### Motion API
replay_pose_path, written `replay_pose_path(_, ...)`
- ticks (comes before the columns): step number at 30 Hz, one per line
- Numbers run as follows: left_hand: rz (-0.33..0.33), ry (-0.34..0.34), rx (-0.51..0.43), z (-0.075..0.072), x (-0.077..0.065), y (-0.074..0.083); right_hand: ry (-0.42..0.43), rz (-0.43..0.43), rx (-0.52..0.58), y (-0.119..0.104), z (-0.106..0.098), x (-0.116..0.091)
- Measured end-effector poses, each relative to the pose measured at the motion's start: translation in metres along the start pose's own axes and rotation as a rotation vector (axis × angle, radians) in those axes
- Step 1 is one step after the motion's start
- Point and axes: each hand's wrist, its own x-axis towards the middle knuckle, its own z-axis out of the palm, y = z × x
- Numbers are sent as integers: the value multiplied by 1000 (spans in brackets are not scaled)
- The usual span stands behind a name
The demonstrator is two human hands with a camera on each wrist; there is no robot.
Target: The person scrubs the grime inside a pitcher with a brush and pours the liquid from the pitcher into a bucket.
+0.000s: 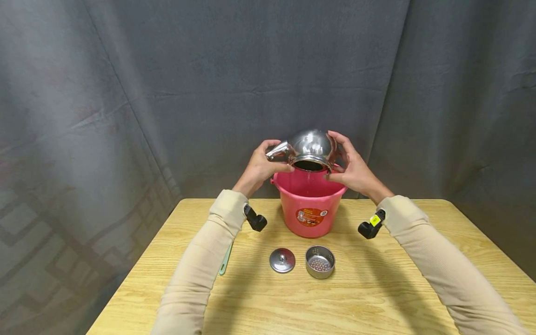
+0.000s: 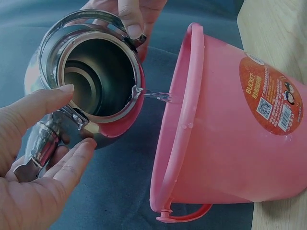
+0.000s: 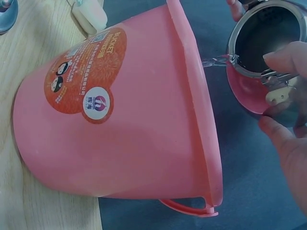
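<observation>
A shiny steel teapot point(image 1: 311, 143) is tipped on its side over a pink bucket point(image 1: 290, 207), its round mouth facing me and downward. A thin stream of water point(image 2: 158, 96) runs from the mouth's lower rim into the bucket. With fingers and thumb around the spout, my left hand point(image 1: 259, 167) grips one side of the teapot. On the opposite side my right hand point(image 1: 356, 168) holds the body, its thumb by the handle's hinge and rim. The teapot's hoop handle point(image 2: 45, 52) lies folded against the neck. The bucket stands upright.
On the wooden table point(image 1: 347, 302) a steel lid point(image 1: 282, 260) and a perforated steel strainer point(image 1: 320, 273) lie in front of the bucket. A pale green handle point(image 1: 225, 260) shows beside my left sleeve. A grey curtain point(image 1: 268, 70) hangs behind the table.
</observation>
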Motion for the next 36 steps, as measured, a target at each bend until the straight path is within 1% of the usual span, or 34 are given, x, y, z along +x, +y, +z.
replay_pose_path(8,18,-10,-52,0,0,-2,19,-9,-60,-2,1,0)
replay_pose_path(12,25,-22,-74,0,0,-3,23,-8,-66,-3,2,-1)
replay_pose_path(17,37,-23,-73,0,0,-5,30,-11,-61,-2,2,-2)
replay_pose_path(22,42,-22,-101,1,0,-7,32,-16,-77,-2,3,-2)
replay_pose_path(31,68,0,-106,1,-1,-10,31,-37,-118,-6,4,-4)
replay_pose_path(36,74,17,-88,2,-1,-11,28,-56,-146,-7,5,-4)
